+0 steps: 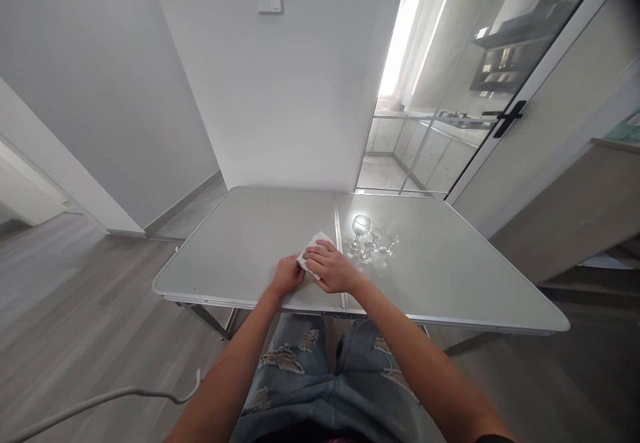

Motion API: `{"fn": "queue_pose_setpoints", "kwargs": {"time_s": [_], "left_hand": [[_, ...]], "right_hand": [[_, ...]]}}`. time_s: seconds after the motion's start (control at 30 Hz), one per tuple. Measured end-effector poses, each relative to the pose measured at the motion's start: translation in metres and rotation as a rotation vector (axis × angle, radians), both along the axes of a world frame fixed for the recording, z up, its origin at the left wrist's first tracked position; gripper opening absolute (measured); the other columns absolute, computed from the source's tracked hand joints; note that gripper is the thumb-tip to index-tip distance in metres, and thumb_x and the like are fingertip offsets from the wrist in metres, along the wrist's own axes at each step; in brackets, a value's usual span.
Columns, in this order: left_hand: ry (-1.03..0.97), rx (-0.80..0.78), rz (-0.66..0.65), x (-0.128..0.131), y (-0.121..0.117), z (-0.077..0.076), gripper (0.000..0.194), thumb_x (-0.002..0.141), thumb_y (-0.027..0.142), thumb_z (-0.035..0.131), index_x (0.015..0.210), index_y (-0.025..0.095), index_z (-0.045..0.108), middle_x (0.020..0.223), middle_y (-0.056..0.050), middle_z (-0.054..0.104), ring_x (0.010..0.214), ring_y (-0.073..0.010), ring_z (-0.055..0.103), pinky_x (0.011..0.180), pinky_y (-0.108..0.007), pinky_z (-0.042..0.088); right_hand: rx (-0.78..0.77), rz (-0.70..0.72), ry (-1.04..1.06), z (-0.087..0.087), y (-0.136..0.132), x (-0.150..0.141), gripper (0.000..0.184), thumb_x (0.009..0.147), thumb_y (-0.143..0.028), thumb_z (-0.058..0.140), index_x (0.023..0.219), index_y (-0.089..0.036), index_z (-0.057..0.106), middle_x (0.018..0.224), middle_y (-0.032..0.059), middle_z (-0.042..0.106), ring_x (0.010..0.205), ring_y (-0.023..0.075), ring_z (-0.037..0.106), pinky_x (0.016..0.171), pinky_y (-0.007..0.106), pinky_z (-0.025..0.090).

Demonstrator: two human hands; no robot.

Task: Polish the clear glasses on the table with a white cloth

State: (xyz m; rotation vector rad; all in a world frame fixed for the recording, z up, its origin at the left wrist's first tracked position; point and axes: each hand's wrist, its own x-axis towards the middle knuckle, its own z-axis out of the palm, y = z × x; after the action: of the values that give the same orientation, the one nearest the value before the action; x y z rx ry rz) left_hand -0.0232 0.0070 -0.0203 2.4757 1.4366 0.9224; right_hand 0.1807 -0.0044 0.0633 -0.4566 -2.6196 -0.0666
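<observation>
A small white cloth lies on the grey folding table near its front edge. My left hand is closed in a loose fist and grips the cloth's left edge. My right hand lies on top of the cloth with its fingers pressed together on it. Just right of my right hand stand three small clear stemmed glasses, the largest one nearest the table's middle seam.
A white wall stands behind the table. A glass sliding door with a black handle is at the back right, a wooden counter further right. A white cable crosses the floor at the lower left.
</observation>
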Motion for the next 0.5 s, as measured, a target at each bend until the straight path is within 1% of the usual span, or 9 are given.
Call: {"fn": "queue_pose_setpoints", "kwargs": {"time_s": [0.07, 0.13, 0.27, 0.4, 0.5], "left_hand": [[-0.058, -0.001, 0.014, -0.001, 0.000, 0.001, 0.012, 0.080, 0.018, 0.050, 0.084, 0.019, 0.062, 0.077, -0.007, 0.070, 0.068, -0.0194, 0.063, 0.064, -0.028, 0.041], [-0.101, -0.018, 0.029, -0.002, -0.001, 0.004, 0.012, 0.081, 0.017, 0.049, 0.085, 0.019, 0.061, 0.077, -0.006, 0.070, 0.067, -0.0192, 0.063, 0.063, -0.028, 0.041], [-0.120, -0.043, 0.079, 0.000, 0.000, 0.008, 0.014, 0.082, 0.017, 0.049, 0.089, 0.019, 0.061, 0.076, -0.006, 0.070, 0.067, -0.0200, 0.063, 0.063, -0.028, 0.039], [-0.041, -0.041, 0.171, 0.002, 0.004, 0.006, 0.015, 0.087, 0.021, 0.049, 0.085, 0.019, 0.063, 0.074, -0.008, 0.071, 0.066, -0.0215, 0.064, 0.061, -0.030, 0.037], [0.059, -0.063, 0.204, 0.004, 0.005, 0.003, 0.019, 0.089, 0.024, 0.050, 0.078, 0.018, 0.064, 0.073, -0.011, 0.071, 0.066, -0.0232, 0.065, 0.060, -0.031, 0.036]], "right_hand": [[0.071, 0.041, -0.011, -0.007, -0.003, 0.001, 0.026, 0.089, -0.022, 0.051, 0.114, -0.019, 0.060, 0.126, 0.0161, 0.065, 0.131, 0.0298, 0.049, 0.117, 0.057, 0.026], [0.103, 0.071, -0.009, -0.015, -0.002, 0.005, 0.026, 0.089, -0.021, 0.051, 0.114, -0.020, 0.061, 0.135, 0.0157, 0.061, 0.138, 0.0287, 0.045, 0.119, 0.057, 0.024], [0.087, 0.037, 0.058, -0.034, 0.009, 0.016, 0.021, 0.089, -0.017, 0.051, 0.107, -0.022, 0.061, 0.151, 0.0115, 0.049, 0.145, 0.0265, 0.038, 0.122, 0.059, 0.020], [0.038, -0.014, 0.125, -0.048, 0.018, 0.017, 0.018, 0.090, -0.017, 0.050, 0.103, -0.023, 0.060, 0.153, 0.0095, 0.046, 0.146, 0.0254, 0.037, 0.122, 0.060, 0.018], [-0.003, -0.027, 0.147, -0.051, 0.020, 0.011, 0.018, 0.091, -0.020, 0.050, 0.106, -0.023, 0.060, 0.149, 0.0103, 0.052, 0.142, 0.0259, 0.042, 0.122, 0.060, 0.017]]}}
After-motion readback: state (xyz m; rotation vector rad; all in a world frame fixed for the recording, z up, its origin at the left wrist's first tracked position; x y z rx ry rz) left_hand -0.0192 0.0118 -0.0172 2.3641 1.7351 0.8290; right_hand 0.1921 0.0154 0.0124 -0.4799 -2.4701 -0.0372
